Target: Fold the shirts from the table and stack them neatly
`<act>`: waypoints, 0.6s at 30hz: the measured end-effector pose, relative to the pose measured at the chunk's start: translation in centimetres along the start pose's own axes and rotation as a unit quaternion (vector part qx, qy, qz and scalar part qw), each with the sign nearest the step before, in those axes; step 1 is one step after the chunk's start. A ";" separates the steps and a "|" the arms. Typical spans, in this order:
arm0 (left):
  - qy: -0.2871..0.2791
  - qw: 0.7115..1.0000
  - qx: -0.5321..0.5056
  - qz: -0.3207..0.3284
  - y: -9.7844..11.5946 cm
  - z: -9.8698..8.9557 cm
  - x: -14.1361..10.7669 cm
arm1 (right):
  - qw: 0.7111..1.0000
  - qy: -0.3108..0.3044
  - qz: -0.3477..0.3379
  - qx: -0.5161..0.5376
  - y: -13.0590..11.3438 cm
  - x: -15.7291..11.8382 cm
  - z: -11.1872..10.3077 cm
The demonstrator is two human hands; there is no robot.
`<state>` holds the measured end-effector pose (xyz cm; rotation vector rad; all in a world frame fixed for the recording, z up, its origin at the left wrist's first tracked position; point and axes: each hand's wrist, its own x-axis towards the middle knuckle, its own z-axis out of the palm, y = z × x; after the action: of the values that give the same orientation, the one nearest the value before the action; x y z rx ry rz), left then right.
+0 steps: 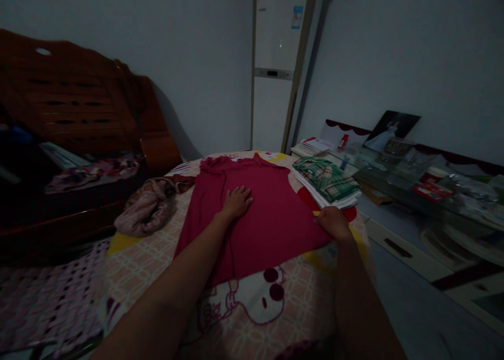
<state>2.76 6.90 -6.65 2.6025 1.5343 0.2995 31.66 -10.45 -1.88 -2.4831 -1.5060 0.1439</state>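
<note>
A dark red garment point(268, 213) lies spread out on a round table with a patterned cloth point(134, 265). My left hand point(237, 201) rests flat on the middle of the garment, fingers apart. At the garment's right edge my right hand point(333, 222) is closed, gripping the fabric. Just beyond that hand, a folded green plaid garment point(328, 177) lies on top of folded white cloth point(315, 191). A crumpled pinkish-brown cloth point(145, 208) sits at the table's left edge.
On the left stands a wooden bench point(79, 108) with clothes on its seat, and a pink woven chair point(47, 302) is below it. A cabinet point(397, 247) with a glass top, a photo and small items runs along the right. A tall white appliance point(273, 108) stands behind.
</note>
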 end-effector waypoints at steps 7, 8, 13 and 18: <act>0.048 0.984 -0.164 0.041 0.8 -0.8 0.5 | 0.947 0.028 -0.090 0.308 -5.4 -0.9 1.0; 0.047 0.977 -0.201 0.045 1.2 -1.0 0.6 | 0.936 -0.004 -0.120 0.332 -6.8 -1.5 1.5; 0.009 0.945 -0.316 0.080 3.2 -1.1 0.1 | 0.932 -0.104 -0.253 0.237 -11.9 -5.1 3.4; 0.000 0.962 -0.255 0.097 4.3 -0.5 0.4 | 0.929 -0.127 -0.277 0.209 -12.2 -6.0 4.0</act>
<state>6.55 5.17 -5.33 2.3269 1.0225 0.6187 17.55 -9.75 -2.99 -1.6900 -1.9697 0.6282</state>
